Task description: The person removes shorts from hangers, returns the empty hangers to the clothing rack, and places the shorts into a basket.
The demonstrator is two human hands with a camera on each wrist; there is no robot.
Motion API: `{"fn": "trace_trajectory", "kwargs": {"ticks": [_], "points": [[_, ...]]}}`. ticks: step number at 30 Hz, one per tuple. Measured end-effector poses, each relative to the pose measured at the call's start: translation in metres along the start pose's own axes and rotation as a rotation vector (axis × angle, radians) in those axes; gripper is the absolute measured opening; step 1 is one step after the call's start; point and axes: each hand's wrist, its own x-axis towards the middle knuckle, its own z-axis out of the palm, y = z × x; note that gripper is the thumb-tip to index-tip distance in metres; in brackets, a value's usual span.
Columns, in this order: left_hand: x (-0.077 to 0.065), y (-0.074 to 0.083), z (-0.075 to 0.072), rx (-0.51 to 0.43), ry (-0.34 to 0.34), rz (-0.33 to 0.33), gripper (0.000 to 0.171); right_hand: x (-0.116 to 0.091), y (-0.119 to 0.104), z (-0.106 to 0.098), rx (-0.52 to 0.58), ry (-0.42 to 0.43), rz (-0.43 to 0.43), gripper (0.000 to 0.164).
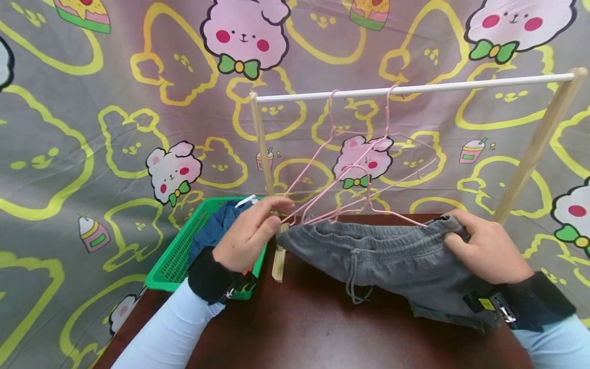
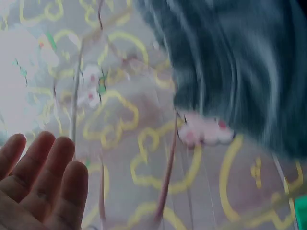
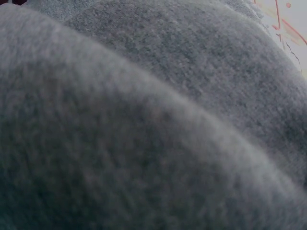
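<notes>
Grey drawstring shorts (image 1: 382,259) hang spread above the table, and their cloth fills the right wrist view. My right hand (image 1: 486,248) pinches the right end of the waistband between thumb and fingers. A pink hanger (image 1: 389,211) reaches into the waist opening, its right arm ending close to that hand. My left hand (image 1: 251,233) is at the left end of the waistband, fingers extended and holding nothing. In the left wrist view its fingers (image 2: 43,177) are straight, apart from the shorts (image 2: 225,62). Whether the left fingertips touch a hanger is unclear in the head view.
A rack with a white rail (image 1: 442,88) and wooden posts stands behind, with two pink hangers (image 1: 331,134) on it. Left of it, a green basket (image 1: 170,277) holds dark blue clothing (image 1: 214,225). Below is a dark brown table (image 1: 332,328); a patterned curtain (image 1: 124,87) hangs behind.
</notes>
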Motion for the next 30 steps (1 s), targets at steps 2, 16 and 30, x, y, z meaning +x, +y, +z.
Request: {"fn": "trace_trajectory", "kwargs": {"ticks": [2,16,30], "points": [[-0.003,0.005,0.011,0.000,-0.045,0.016,0.048,0.000,0.000,0.001,0.000,-0.002,0.006,0.028],[-0.002,0.000,0.049,0.213,-0.081,-0.064,0.049,-0.002,0.002,0.002,0.009,-0.009,0.016,0.026],[0.015,-0.031,0.065,0.168,-0.113,-0.140,0.057,-0.005,0.000,0.001,0.012,0.006,-0.017,0.024]]}}
